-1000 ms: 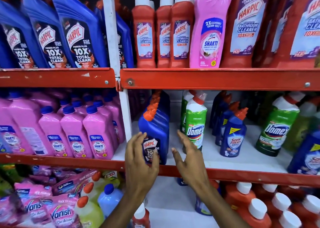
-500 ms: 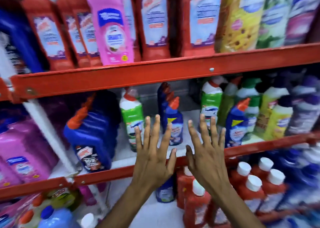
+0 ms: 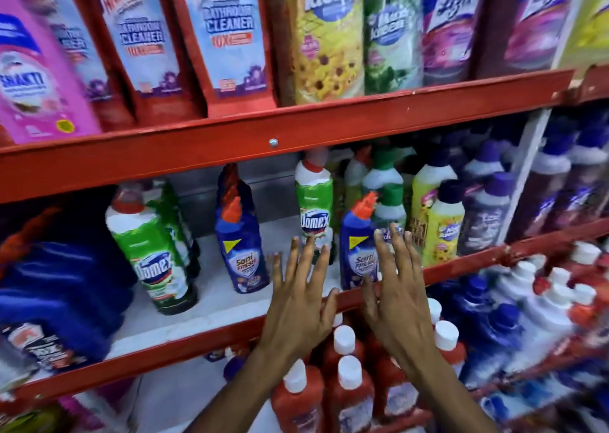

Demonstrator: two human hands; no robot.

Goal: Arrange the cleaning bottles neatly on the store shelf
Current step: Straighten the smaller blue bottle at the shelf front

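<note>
Cleaning bottles stand on the middle shelf, which has a red front rail. A green Domex bottle is at the left, a blue Sani Fresh bottle beside it, a second Domex bottle further back, and another blue Sani Fresh bottle at the front edge. My left hand is open with fingers spread in front of the gap between the two Sani Fresh bottles. My right hand is open too, its fingers over the lower right of the second Sani Fresh bottle. Neither hand holds anything.
Large blue Harpic bottles fill the shelf's left end; yellow and purple-capped bottles crowd its right. Tall red, pink and floral bottles line the upper shelf. Red bottles with white caps stand below my hands.
The view has swung right along the shelf. Both hands moved right and forward, from near the blue Harpic and first Domex bottle to the second Sani Fresh bottle, still open.
</note>
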